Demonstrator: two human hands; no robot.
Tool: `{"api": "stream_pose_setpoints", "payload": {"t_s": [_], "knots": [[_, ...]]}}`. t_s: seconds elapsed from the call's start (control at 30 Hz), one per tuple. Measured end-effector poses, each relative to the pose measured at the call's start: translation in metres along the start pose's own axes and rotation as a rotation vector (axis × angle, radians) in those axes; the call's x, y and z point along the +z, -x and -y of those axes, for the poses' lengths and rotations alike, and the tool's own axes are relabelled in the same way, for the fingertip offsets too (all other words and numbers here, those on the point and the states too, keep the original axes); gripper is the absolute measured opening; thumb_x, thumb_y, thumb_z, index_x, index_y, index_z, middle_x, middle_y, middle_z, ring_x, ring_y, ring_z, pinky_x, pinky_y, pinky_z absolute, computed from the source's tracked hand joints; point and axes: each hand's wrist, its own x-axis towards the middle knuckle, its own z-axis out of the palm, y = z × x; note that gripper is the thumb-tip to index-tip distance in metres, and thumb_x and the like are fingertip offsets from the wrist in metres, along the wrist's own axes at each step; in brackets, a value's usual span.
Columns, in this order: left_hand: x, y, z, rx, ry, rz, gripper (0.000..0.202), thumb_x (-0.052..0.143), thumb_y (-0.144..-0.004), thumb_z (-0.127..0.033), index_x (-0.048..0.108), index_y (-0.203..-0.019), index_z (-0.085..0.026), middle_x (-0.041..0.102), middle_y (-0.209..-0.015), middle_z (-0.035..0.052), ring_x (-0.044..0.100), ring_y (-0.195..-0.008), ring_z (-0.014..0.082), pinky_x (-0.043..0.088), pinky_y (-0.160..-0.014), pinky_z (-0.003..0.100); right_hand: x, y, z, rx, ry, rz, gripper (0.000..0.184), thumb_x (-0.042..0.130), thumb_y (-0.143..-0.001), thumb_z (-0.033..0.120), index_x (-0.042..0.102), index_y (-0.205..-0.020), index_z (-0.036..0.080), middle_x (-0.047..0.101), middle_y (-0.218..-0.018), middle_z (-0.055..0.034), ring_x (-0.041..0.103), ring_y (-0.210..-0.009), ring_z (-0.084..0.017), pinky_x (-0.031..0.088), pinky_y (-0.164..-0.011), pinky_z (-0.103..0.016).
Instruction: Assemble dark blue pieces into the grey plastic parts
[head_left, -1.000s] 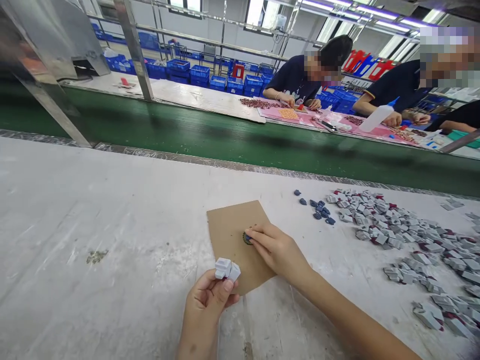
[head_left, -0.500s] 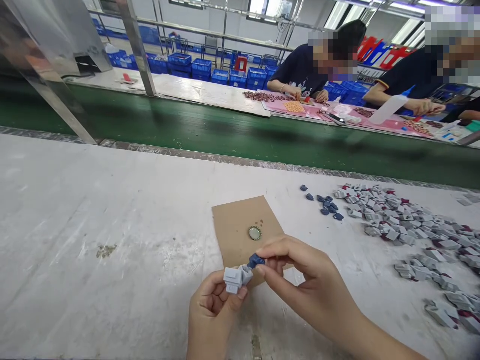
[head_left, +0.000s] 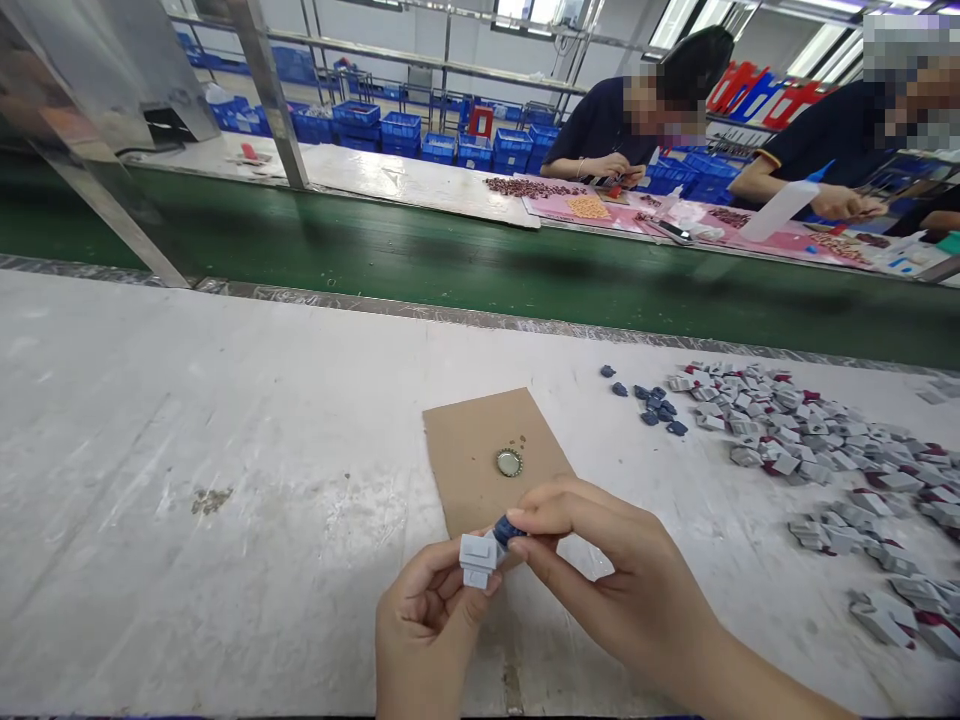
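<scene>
Between the thumb and fingers of my left hand [head_left: 427, 620] is a small light grey blocky plastic piece [head_left: 478, 560]. My right hand [head_left: 607, 560] pinches a small dark blue plastic piece [head_left: 507, 530], which meets the upper right side of the grey piece. Fingertips hide part of both pieces where they come together. Just beyond the hands lies a brown cardboard square [head_left: 469, 430], with a bottle cap [head_left: 509, 462] and a few crumbs on it.
Several loose dark blue pieces [head_left: 654, 405] lie right of the cardboard, beside a wide heap of grey pieces [head_left: 810, 430] with dark red parts. A green conveyor belt [head_left: 375, 255] runs behind the table. Across it, two people work at a pink surface [head_left: 555, 207].
My right hand has brought the dark blue piece closer against the grey piece. The grey piece has turned a little and shifted slightly right in my left hand.
</scene>
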Motion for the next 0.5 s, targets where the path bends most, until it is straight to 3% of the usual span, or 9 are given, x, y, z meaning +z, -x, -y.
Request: {"api": "stream_pose_setpoints", "payload": {"t_s": [0.17,0.3,0.4,0.5], "knots": [[-0.002,-0.001,0.003,0.028,-0.075,-0.012,0.019,0.08,-0.057,-0.029,0.074,-0.073,-0.021,0.072,-0.067,0.0017,0.068,-0.065,0.0167,0.054,-0.067,0.02,0.004,0.009,-0.007,0.055,-0.086,-0.053,0.023,0.055,-0.083,0.009,0.062,-0.097,0.025,0.061,-0.076,-0.0001,0.061,-0.067,-0.011,0.051,-0.056,-0.023],[-0.006,-0.004,-0.001,0.107,-0.248,0.062,0.012,0.074,-0.065,-0.026,0.073,-0.076,-0.021,0.074,-0.075,0.0032,0.068,-0.07,0.0182,0.054,-0.065,0.019,-0.005,-0.001,-0.008,0.115,-0.12,-0.022,0.025,0.046,-0.09,0.024,0.061,-0.11,0.028,0.065,-0.095,-0.0039,0.06,-0.089,-0.016,0.05,-0.075,-0.031],[-0.009,-0.003,-0.002,0.263,-0.416,0.205,0.013,0.067,-0.073,-0.026,0.074,-0.084,-0.023,0.074,-0.085,0.0031,0.068,-0.077,0.0187,0.054,-0.067,0.02,-0.005,-0.021,-0.002,0.439,-0.346,-0.034,0.036,0.037,-0.092,0.044,0.062,-0.107,0.024,0.065,-0.104,-0.0063,0.06,-0.095,-0.018,0.048,-0.084,-0.034],[-0.013,0.0,0.002,0.501,-0.546,0.313,0.022,0.059,-0.079,-0.019,0.07,-0.095,-0.029,0.072,-0.097,-0.0005,0.067,-0.087,0.0166,0.053,-0.071,0.018,0.007,-0.033,0.004,0.854,-0.654,0.2,0.054,0.033,-0.087,0.059,0.065,-0.094,0.016,0.069,-0.086,-0.0087,0.065,-0.077,-0.017,0.05,-0.075,-0.034]]}}
